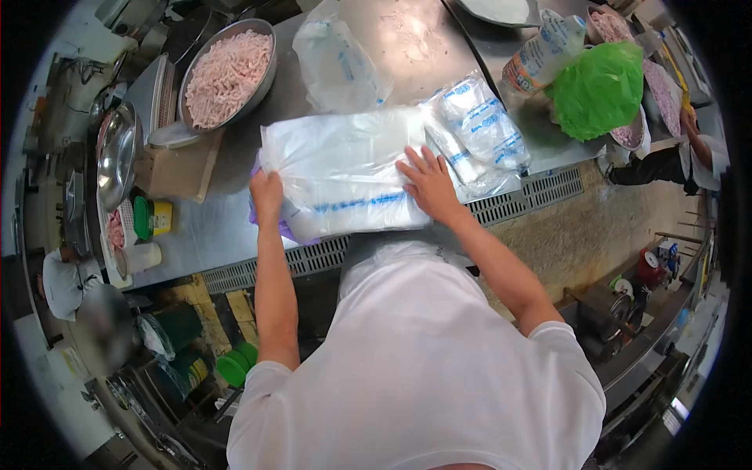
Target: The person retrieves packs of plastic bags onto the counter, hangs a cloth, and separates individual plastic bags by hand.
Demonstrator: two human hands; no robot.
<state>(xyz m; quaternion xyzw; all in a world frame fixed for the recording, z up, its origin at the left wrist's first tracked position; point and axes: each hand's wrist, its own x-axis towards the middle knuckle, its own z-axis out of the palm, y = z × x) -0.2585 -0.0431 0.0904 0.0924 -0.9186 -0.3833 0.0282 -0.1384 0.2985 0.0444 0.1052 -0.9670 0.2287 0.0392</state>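
Observation:
A stack of clear plastic bags [345,160] with blue print along its near side lies flat on the steel table in front of me. My left hand [267,194] is closed on the stack's left edge, bunching the plastic there. Fingers spread, my right hand [429,182] rests flat on the right part of the stack. Something purple [294,229] shows from under the left end. Right beside the stack are packs of rolled plastic bags [482,129] with blue print. Behind it lies a crumpled clear bag [337,63].
A metal bowl of pale ground meat [229,78] stands at the back left. Near it are a shiny empty bowl [119,157] and a yellow-green tub [153,217]. At right sit a green plastic bag [599,90] and a printed bag [540,55]. Other people work at both sides.

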